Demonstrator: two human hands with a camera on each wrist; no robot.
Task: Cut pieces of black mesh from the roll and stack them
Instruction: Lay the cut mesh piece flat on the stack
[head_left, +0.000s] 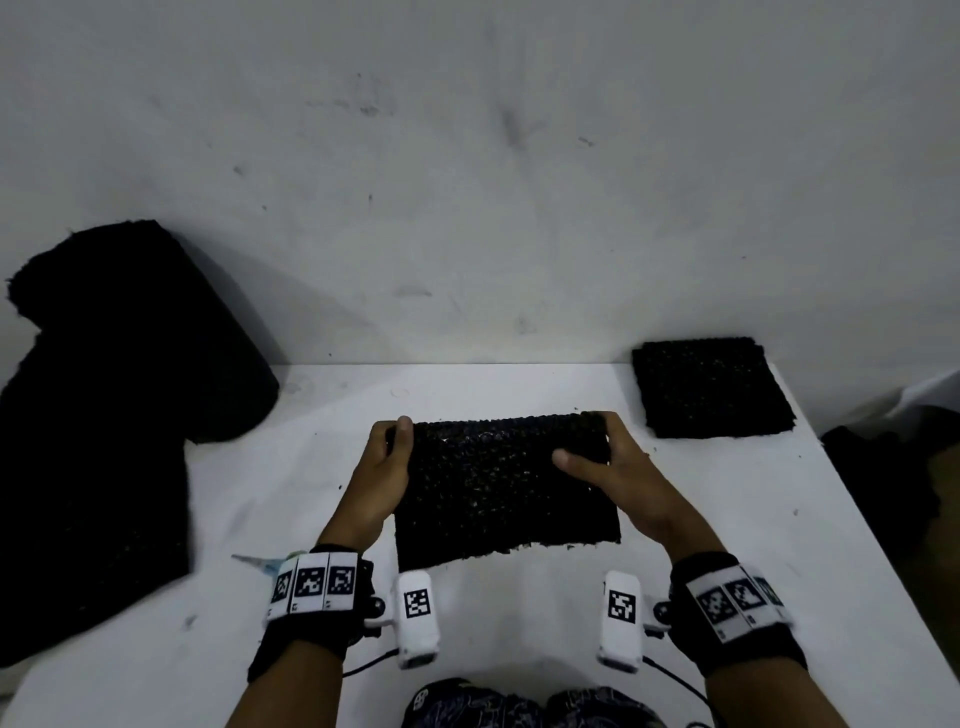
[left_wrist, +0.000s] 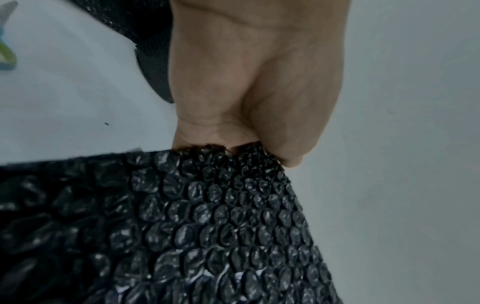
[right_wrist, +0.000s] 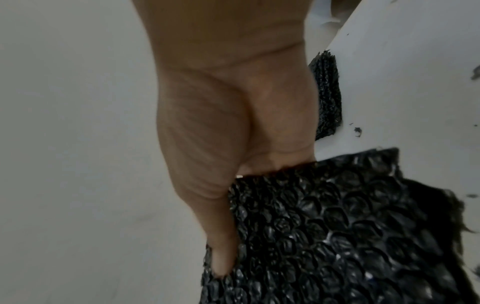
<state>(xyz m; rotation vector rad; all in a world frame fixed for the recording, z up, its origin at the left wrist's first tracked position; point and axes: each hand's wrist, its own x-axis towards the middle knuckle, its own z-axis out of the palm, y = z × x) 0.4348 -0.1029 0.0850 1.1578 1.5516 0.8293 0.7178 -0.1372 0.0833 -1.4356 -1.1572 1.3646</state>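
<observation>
Both hands hold one cut mesh piece (head_left: 506, 488) up over the white table (head_left: 519, 389). The left hand (head_left: 382, 467) pinches its far left corner, and the right hand (head_left: 618, 467) pinches its far right corner. Its long side runs left to right. The stack (head_left: 711, 387) lies farther back and to the right, closer to the right hand. The big roll (head_left: 130, 364) sits far left; it looks partly unrolled, maybe
</observation>
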